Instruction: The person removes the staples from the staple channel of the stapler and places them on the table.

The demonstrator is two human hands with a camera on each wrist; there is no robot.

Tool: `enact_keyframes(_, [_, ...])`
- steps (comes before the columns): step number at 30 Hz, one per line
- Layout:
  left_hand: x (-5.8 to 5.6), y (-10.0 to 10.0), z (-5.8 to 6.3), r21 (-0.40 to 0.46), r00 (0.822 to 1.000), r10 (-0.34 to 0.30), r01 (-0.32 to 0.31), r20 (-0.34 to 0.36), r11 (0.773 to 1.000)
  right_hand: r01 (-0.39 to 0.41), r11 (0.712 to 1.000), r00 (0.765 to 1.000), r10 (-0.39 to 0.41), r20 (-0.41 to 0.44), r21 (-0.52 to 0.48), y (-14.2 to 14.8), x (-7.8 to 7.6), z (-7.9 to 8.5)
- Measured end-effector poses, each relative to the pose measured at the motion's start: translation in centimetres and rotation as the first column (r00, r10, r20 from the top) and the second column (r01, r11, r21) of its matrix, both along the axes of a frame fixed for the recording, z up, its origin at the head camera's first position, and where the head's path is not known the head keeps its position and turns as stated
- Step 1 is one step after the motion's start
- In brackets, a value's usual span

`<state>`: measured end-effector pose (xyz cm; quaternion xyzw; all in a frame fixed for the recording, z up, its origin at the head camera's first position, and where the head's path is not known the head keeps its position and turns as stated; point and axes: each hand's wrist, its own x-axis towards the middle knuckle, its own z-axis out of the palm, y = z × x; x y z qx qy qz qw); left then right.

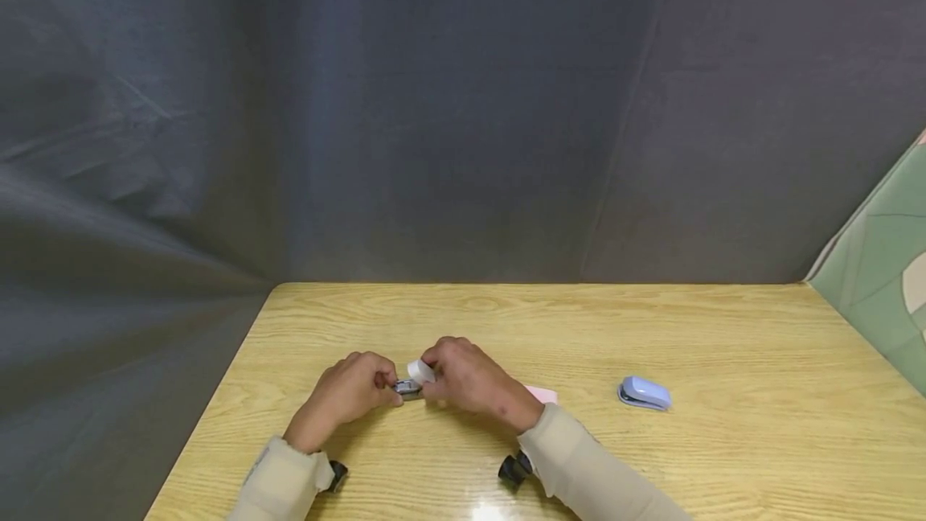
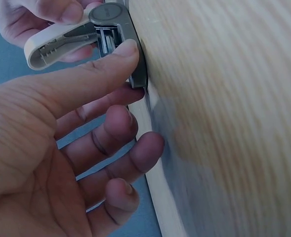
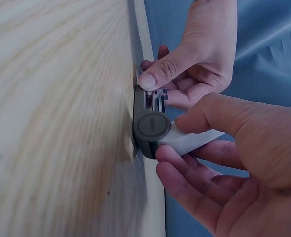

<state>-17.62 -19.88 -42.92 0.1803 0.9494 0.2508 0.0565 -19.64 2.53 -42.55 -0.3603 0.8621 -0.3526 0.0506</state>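
A small stapler with a white cover (image 1: pixel 418 371) and a dark grey base (image 3: pixel 139 113) is swung open on the table. My left hand (image 1: pixel 346 390) pinches the front end of the base between thumb and index finger, its other fingers loosely bent in the left wrist view. At the round hinge end (image 2: pixel 107 13), my right hand (image 1: pixel 466 380) grips the raised white cover between thumb and fingers. The metal staple channel (image 2: pixel 107 42) shows between cover and base. In the right wrist view, the right fingers hide part of the cover.
To the right on the wood-grain table (image 1: pixel 760 424) lies a light blue stapler (image 1: pixel 646 392). A pink object (image 1: pixel 542 395) shows partly behind my right wrist. Dark grey cloth (image 1: pixel 463 119) hangs along the table's back and left edges.
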Motion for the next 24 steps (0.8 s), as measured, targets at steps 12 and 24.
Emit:
enact_keyframes(12, [0.2,0.7,0.3,-0.037,1.000,0.012,-0.012,0.007,0.999,0.003,0.999,0.998,0.001,0.063,-0.050,2.2,-0.1,0.2])
enact_keyframes(24, [0.6,0.9,0.6,-0.060,1.000,0.015,-0.016,-0.011,0.998,0.061,0.998,0.998,-0.062,0.021,0.026,3.1,0.4,1.1])
